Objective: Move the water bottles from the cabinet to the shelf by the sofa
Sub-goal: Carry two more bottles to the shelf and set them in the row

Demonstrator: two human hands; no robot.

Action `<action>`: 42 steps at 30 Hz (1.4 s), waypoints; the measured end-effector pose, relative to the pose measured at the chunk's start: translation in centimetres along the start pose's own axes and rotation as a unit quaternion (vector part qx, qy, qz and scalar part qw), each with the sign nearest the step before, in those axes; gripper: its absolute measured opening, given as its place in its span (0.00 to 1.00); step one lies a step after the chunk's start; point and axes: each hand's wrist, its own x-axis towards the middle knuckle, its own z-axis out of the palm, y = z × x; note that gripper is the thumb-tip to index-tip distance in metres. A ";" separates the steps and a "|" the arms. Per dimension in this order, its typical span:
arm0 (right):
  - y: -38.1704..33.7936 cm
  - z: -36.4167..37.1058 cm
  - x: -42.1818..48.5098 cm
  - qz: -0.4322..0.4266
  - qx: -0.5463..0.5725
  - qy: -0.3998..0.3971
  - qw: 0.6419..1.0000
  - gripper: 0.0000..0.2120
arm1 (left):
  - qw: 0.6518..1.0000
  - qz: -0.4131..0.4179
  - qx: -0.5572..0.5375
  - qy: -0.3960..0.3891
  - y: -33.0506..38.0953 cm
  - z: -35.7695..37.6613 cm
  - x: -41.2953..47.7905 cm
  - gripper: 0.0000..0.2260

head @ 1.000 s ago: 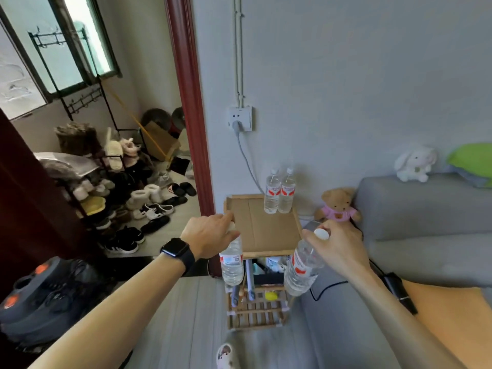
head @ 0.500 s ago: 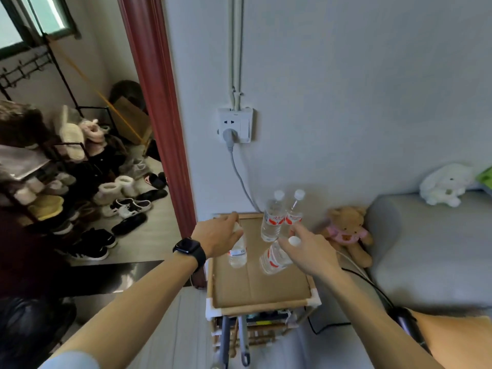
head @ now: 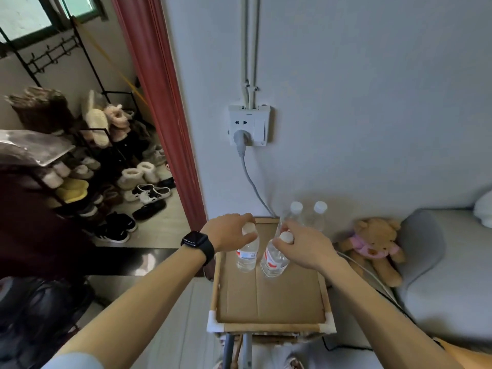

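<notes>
Water bottles, red-white labels, writing unreadable, on shelf; left fingers, right fingers gripping caps

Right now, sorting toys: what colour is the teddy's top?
Pink, on the teddy; head view.
</notes>
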 end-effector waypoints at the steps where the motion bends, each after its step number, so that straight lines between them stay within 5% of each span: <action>1: 0.3 -0.3 0.2 -0.009 -0.005 -0.012 1.000 0.17 | 1.000 -0.006 -0.006 -0.011 -0.2 -0.3 0.1 0.19; 7: 0.6 -0.4 0.9 -0.046 -0.023 0.003 0.999 0.18 | 0.992 -0.056 0.105 0.044 -0.4 -0.8 0.1 0.25; 13: 0.2 0.2 1.0 -0.009 -0.043 0.042 0.998 0.23 | 0.995 -0.083 0.045 0.044 -1.3 -0.8 0.1 0.26; 20: 0.7 0.1 0.3 -0.035 -0.035 0.041 0.998 0.16 | 0.999 -0.047 0.019 0.016 -1.8 -0.5 0.2 0.26; 26: 0.0 0.5 0.5 0.005 -0.051 0.089 0.995 0.27 | 1.000 -0.004 -0.018 0.007 -2.3 -0.7 -0.2 0.20; 35: 0.0 -0.8 0.3 -0.046 -0.002 0.003 0.999 0.15 | 0.999 0.035 0.017 0.035 -2.7 -1.0 -0.3 0.18; 42: -0.6 -0.9 2.1 -0.066 -0.004 0.066 0.996 0.15 | 0.999 0.024 0.017 0.036 -1.8 -1.6 1.5 0.17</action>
